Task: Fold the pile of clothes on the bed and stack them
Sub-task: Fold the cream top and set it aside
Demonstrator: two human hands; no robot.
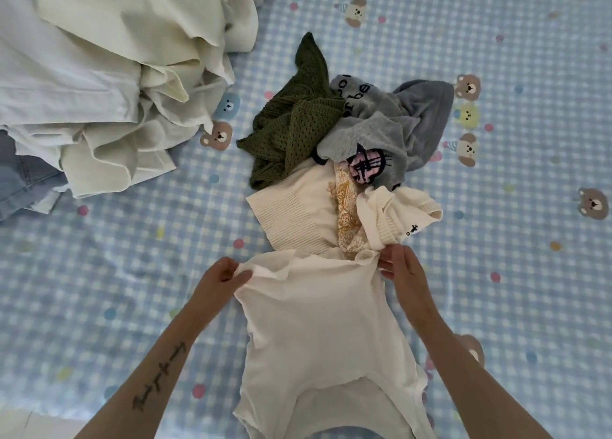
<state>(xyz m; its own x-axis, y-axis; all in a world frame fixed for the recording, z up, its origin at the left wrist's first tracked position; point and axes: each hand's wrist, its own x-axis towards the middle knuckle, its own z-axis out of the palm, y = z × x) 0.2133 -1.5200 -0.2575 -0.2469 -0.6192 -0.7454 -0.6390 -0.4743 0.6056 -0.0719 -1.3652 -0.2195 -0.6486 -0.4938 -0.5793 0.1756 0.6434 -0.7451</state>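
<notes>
Your left hand [222,274] and right hand [399,263] pinch the white top [318,332] by its far corners, fingers clamped on cloth, drawing it flat for folding, pile [331,134] at 12 o'clock.

A home bedroom: teddy-print bedsheet [496,206] strewn with clothes [314,130].

Top [318,322] spread on the bed [496,273] nearest, clothes pile [331,147] just behind it, heaped bedding [99,74] far left

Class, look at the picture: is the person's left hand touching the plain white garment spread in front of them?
Touching. The head view shows the left hand pinching the upper corner of the plain white garment, with cloth bunched between thumb and fingers.
</notes>
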